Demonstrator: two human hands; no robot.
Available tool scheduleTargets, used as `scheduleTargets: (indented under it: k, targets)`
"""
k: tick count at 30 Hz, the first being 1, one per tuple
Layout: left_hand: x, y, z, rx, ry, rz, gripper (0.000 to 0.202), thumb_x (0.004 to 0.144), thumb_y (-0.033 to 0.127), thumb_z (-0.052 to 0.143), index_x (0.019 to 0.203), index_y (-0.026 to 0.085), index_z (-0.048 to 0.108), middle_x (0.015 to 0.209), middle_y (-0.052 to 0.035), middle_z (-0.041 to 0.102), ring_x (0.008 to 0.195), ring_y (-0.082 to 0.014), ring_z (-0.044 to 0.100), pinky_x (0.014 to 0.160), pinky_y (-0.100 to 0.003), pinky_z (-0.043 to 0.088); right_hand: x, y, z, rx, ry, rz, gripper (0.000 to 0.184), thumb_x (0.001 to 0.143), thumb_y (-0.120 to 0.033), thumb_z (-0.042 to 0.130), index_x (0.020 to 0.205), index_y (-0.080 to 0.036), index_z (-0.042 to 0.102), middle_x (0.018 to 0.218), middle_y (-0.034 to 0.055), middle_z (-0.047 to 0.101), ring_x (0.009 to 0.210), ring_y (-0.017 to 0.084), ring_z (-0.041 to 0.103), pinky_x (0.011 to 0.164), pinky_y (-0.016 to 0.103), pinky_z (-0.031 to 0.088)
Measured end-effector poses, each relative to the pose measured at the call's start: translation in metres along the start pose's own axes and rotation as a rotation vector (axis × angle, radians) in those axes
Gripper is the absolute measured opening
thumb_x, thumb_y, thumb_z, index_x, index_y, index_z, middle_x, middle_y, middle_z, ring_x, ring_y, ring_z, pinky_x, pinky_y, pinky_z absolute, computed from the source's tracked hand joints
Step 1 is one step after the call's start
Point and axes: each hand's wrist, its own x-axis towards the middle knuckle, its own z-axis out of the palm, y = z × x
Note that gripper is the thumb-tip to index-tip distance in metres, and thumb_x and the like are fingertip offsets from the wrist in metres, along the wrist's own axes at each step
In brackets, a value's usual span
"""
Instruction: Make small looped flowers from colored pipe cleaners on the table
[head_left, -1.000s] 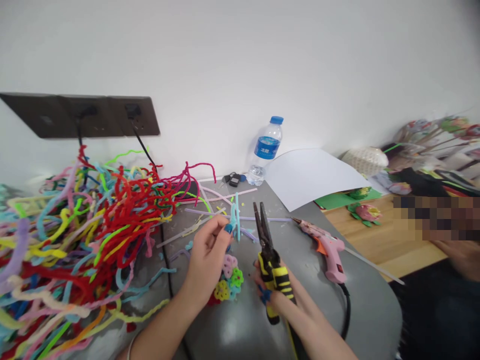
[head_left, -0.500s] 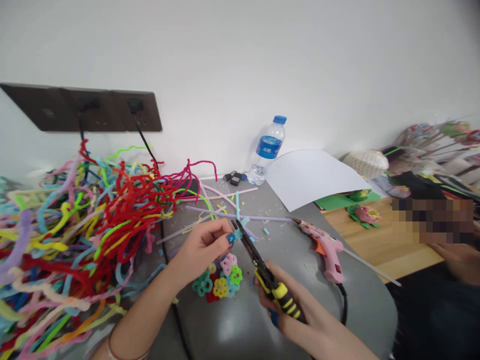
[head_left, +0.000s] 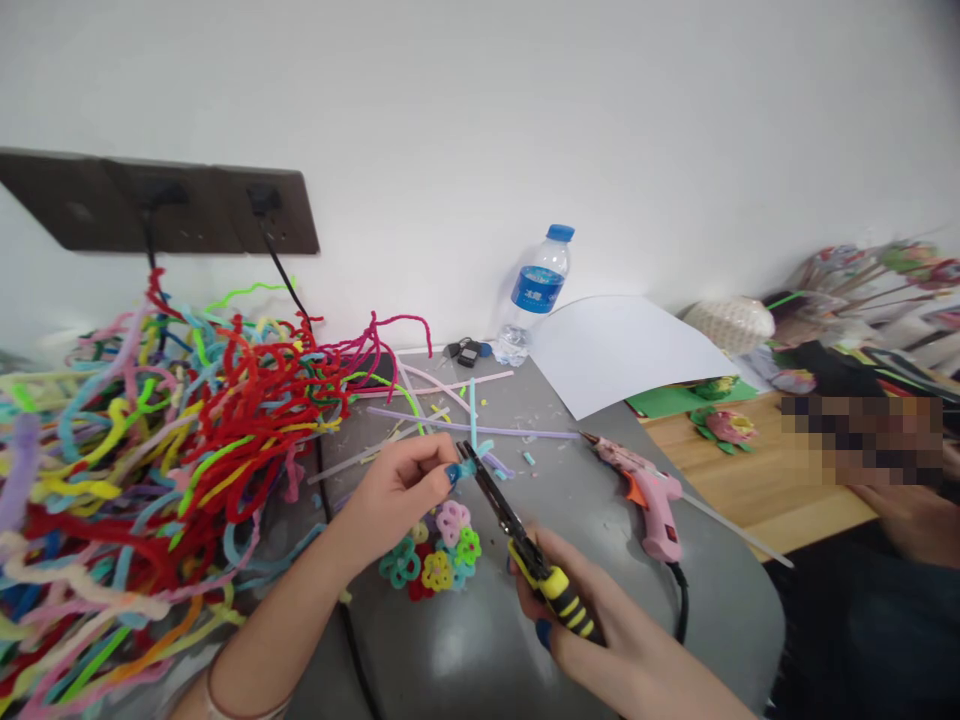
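Between thumb and fingers, my left hand pinches a light blue pipe cleaner. My right hand is wrapped round the yellow-and-black handles of a pair of pliers. The plier jaws are at the pipe cleaner, just right of my left fingertips; I cannot tell whether they bite on it. Just below my hands sits a cluster of small pipe cleaner flowers in pink, yellow, green, teal and red.
A large tangle of pipe cleaners covers the left. A pink glue gun lies at right, its cord running down. Behind are a water bottle and white paper. Another person's arm is at far right.
The whole view has shifted slightly. Both hands keep nearly the same pose, with the plier jaws still at the light blue pipe cleaner.
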Motion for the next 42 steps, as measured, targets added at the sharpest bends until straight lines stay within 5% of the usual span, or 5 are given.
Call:
scheduleTargets:
  k: [10,19,28,34,42]
  targets:
    - [0.001,-0.001,0.002,0.002,0.056,0.021,0.026,0.080,0.034,0.060,0.062,0.019,0.048,0.059,0.0046,0.038,0.053,-0.0102,0.034,0.050,-0.022,0.029,0.009,0.011,0.007,0.033,0.022,-0.040,0.010,0.070,-0.023,0.056,0.079,-0.022,0.056,0.072,-0.0025,0.050,0.066,0.015,0.046,0.063,0.025,0.042]
    - [0.001,-0.004,0.000,0.022,0.114,0.011,0.029,0.086,0.042,0.062,0.070,0.019,0.055,0.062,0.0040,0.042,0.054,-0.0103,0.037,0.051,-0.022,0.032,0.038,0.020,0.000,0.416,-0.069,0.105,0.036,0.074,-0.051,0.059,0.094,-0.020,0.060,0.074,-0.0002,0.054,0.059,0.016,0.050,0.062,0.031,0.048]
    - [-0.003,-0.007,0.013,-0.023,0.313,0.053,0.028,0.089,0.035,0.057,0.068,0.020,0.049,0.059,0.0064,0.037,0.053,-0.0096,0.034,0.051,-0.021,0.030,0.013,0.006,0.028,0.140,0.070,-0.049,0.046,0.078,-0.033,0.058,0.123,-0.022,0.059,0.097,0.0027,0.067,0.091,0.022,0.061,0.077,0.029,0.050]
    - [-0.007,-0.009,0.018,-0.007,0.320,0.118,0.025,0.093,0.027,0.053,0.070,0.020,0.045,0.063,0.0060,0.034,0.055,-0.0102,0.032,0.052,-0.023,0.027,0.017,0.001,0.037,0.092,0.054,-0.126,0.018,0.075,-0.024,0.056,0.093,-0.022,0.056,0.082,-0.0016,0.058,0.076,0.017,0.053,0.069,0.025,0.044]
    - [-0.016,-0.012,0.025,0.081,0.369,0.160,0.028,0.097,0.022,0.047,0.071,0.021,0.038,0.066,0.0056,0.029,0.058,-0.0116,0.030,0.054,-0.025,0.026,0.013,-0.004,0.045,0.025,0.014,-0.094,0.023,0.073,-0.022,0.052,0.096,-0.022,0.054,0.081,-0.0027,0.056,0.074,0.016,0.052,0.068,0.024,0.042]
